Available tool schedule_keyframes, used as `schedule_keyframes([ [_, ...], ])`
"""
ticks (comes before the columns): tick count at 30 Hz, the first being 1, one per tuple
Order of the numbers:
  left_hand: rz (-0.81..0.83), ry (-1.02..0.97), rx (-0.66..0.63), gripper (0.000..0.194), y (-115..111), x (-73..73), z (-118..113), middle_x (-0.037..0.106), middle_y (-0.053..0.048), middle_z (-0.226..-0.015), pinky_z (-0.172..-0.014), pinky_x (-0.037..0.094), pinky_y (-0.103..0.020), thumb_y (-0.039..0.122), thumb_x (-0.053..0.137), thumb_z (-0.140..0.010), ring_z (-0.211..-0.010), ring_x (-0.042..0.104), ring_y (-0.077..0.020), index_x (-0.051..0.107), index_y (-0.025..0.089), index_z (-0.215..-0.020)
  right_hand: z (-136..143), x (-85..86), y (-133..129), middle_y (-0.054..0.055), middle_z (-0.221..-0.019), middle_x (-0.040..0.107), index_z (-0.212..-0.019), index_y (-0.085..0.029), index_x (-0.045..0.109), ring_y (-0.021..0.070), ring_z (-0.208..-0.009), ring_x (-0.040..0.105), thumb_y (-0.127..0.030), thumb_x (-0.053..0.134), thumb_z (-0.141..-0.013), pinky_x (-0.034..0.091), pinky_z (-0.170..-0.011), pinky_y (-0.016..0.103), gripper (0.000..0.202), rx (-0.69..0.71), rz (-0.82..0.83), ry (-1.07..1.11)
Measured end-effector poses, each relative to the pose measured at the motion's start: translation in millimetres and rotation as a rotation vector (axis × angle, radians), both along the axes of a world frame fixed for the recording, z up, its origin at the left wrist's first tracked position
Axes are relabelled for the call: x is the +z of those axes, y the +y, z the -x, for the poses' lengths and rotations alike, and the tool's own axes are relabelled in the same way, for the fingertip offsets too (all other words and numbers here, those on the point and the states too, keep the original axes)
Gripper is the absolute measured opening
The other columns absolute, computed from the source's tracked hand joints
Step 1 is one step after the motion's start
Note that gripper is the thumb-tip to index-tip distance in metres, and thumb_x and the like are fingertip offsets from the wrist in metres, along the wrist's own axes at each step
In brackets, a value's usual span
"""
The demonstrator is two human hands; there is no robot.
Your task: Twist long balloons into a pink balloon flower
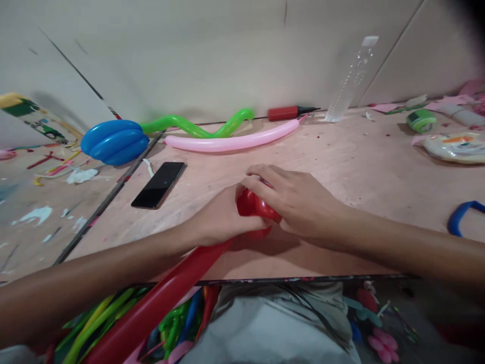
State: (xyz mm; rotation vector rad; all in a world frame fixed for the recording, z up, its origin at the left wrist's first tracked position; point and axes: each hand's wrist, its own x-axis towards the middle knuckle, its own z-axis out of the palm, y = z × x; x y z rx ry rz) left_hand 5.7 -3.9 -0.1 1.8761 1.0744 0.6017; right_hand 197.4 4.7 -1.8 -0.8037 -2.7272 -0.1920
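Both hands meet over the front middle of the table, closed around one end of a long red balloon (166, 288). My left hand (223, 215) wraps that end from the left, its thumb across the folded red part. From the right, my right hand (295, 199) curls its fingers over the top of the same bunch. Some of the fingertips and the folds between the palms are hidden. The balloon's long body runs down under my left forearm, past the table edge. A black phone (159, 185) lies flat to the left of my hands.
Behind are a blue balloon bundle (115, 142) with a wavy green stem (170, 121), a pink balloon (231, 142), a red hand pump (284, 112) and an upright clear bottle (350, 81). A green tape roll (420, 120) lies right. Below the edge sit several coloured balloons (102, 318).
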Motion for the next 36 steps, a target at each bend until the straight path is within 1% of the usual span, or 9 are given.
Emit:
schedule_keyframes([
  [2, 0.104, -0.130, -0.092, 0.027, 10.6, 0.5, 1.1, 0.073, -0.003, -0.106, -0.088, 0.054, -0.035, 0.017, 0.070, -0.072, -0.100, 0.067, -0.0232, 0.068, 0.016, -0.099, -0.4, 6.7, 7.4, 0.014, -0.120, 0.061, -0.121, -0.016, 0.059, 0.0244, -0.096, 0.058, -0.016, 0.052, -0.096, 0.045, -0.071, 0.035, 0.026, 0.077, -0.036, -0.051],
  [5, 0.164, -0.261, -0.116, 0.036, 23.8, -0.9, 4.1, 0.072, -0.002, -0.106, -0.090, 0.053, -0.033, 0.013, 0.070, -0.066, -0.103, 0.067, -0.0223, 0.066, 0.017, -0.102, 1.6, 17.5, 15.5, 0.012, -0.106, 0.065, -0.118, -0.014, 0.062, 0.0238, -0.091, 0.058, -0.016, 0.057, -0.096, 0.042, -0.068, 0.033, 0.023, 0.143, -0.071, -0.167],
  [10, 0.342, -0.085, -0.103, 0.024, 28.3, -2.3, 8.5, 0.069, -0.002, -0.078, -0.069, 0.053, -0.033, 0.030, 0.073, -0.074, -0.072, 0.065, -0.0188, 0.066, 0.015, -0.092, 10.8, 33.6, 15.5, 0.013, -0.101, 0.067, -0.114, -0.012, 0.066, 0.0266, -0.092, 0.060, -0.011, 0.066, -0.087, 0.039, -0.063, 0.032, 0.027, 0.005, -0.085, -0.357],
  [12, 0.315, -0.040, -0.075, 0.024, 27.0, -1.8, 9.3, 0.068, -0.002, -0.075, -0.064, 0.050, -0.032, 0.035, 0.072, -0.078, -0.068, 0.063, -0.0184, 0.067, 0.014, -0.087, 13.2, 35.7, 15.3, 0.014, -0.102, 0.067, -0.114, -0.012, 0.067, 0.0278, -0.094, 0.060, -0.010, 0.060, -0.091, 0.036, -0.061, 0.033, 0.024, -0.055, -0.103, -0.344],
  [19, 0.181, -0.138, -0.038, 0.024, 24.4, -4.1, 6.6, 0.074, -0.004, -0.102, -0.090, 0.051, -0.035, 0.030, 0.070, -0.078, -0.104, 0.066, -0.0253, 0.072, 0.014, -0.097, 13.4, 23.1, 18.1, 0.009, -0.101, 0.070, -0.116, -0.017, 0.061, 0.0229, -0.081, 0.062, -0.011, 0.063, -0.082, 0.029, -0.057, 0.031, 0.035, -0.044, 0.055, -0.176],
  [25, 0.205, -0.057, -0.073, 0.016, 23.3, -0.8, 2.3, 0.074, -0.004, -0.089, -0.084, 0.050, -0.035, 0.026, 0.072, -0.073, -0.093, 0.067, -0.0242, 0.072, 0.013, -0.084, 18.3, 23.8, 12.5, 0.009, -0.087, 0.073, -0.107, -0.014, 0.068, 0.0244, -0.075, 0.067, -0.015, 0.061, -0.090, 0.027, -0.056, 0.032, 0.019, -0.081, -0.009, -0.296],
  [29, 0.312, -0.165, -0.027, 0.019, 23.4, -8.3, 1.7, 0.074, -0.004, -0.088, -0.084, 0.050, -0.033, 0.024, 0.077, -0.066, -0.089, 0.067, -0.0216, 0.070, 0.014, -0.081, 20.5, 24.8, 11.9, 0.010, -0.085, 0.075, -0.099, -0.014, 0.072, 0.0232, -0.073, 0.068, -0.013, 0.061, -0.091, 0.031, -0.057, 0.032, 0.014, -0.056, -0.061, -0.364],
  [33, 0.316, -0.270, 0.013, 0.029, 24.1, -16.3, 2.3, 0.074, -0.004, -0.095, -0.086, 0.050, -0.033, 0.020, 0.078, -0.062, -0.091, 0.067, -0.0207, 0.069, 0.014, -0.089, 23.7, 25.8, 10.8, 0.013, -0.086, 0.076, -0.098, -0.013, 0.075, 0.0234, -0.074, 0.069, -0.010, 0.060, -0.090, 0.039, -0.062, 0.033, 0.018, -0.050, -0.071, -0.415],
  [36, 0.217, -0.153, -0.028, 0.035, 26.2, -13.5, 3.0, 0.075, -0.005, -0.100, -0.086, 0.052, -0.035, 0.022, 0.078, -0.064, -0.094, 0.067, -0.0235, 0.070, 0.014, -0.097, 27.5, 27.9, 9.6, 0.013, -0.080, 0.075, -0.091, -0.013, 0.077, 0.0237, -0.071, 0.069, -0.006, 0.060, -0.087, 0.039, -0.061, 0.033, 0.019, -0.054, -0.039, -0.391],
])
